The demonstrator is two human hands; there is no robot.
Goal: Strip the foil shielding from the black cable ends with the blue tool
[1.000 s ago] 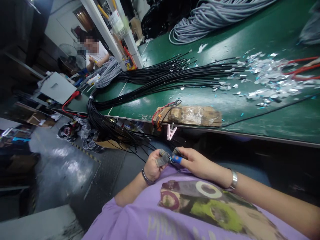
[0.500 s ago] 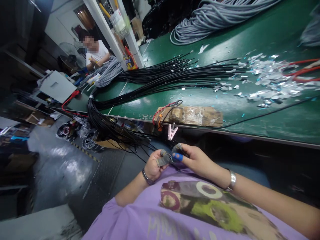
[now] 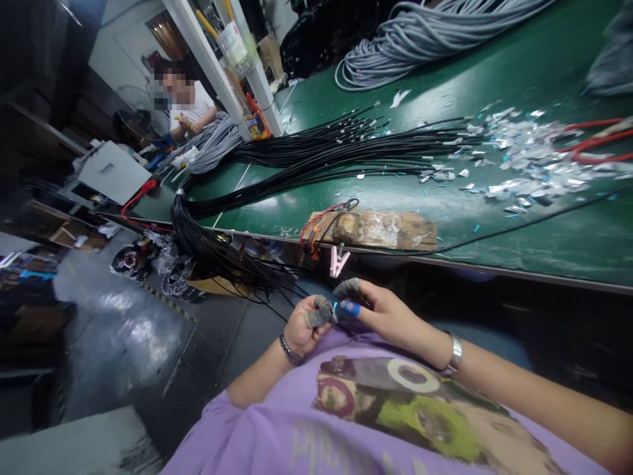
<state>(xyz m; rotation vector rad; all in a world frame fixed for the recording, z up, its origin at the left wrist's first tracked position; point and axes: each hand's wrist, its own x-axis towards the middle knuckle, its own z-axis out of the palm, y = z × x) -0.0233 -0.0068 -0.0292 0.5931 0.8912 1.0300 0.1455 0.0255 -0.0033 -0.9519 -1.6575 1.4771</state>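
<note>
My left hand (image 3: 307,324) is closed in a pinch, grey wraps on its finger and thumb, around the end of a black cable. Small light-blue and white strands (image 3: 335,310) stick out at its fingertips. My right hand (image 3: 388,320) is just beside it, with blue tape on the thumb and a grey wrap on the index finger. A gap shows between that thumb and index finger, and the thumb tip is close to the strands. Both hands are in front of my purple shirt, below the table edge. Black cables (image 3: 232,264) hang over the edge on the left.
On the green table (image 3: 524,244) lie a wooden block (image 3: 395,229) with a pink clip (image 3: 339,261) at its edge, a black cable bundle (image 3: 316,155), foil scraps (image 3: 524,155) and a grey cable coil (image 3: 420,39). Another person (image 3: 190,105) is at the far left.
My right index finger and thumb have shifted slightly left and up, with a wider gap between them. The light-blue strand now shows more clearly at my left fingertips.
</note>
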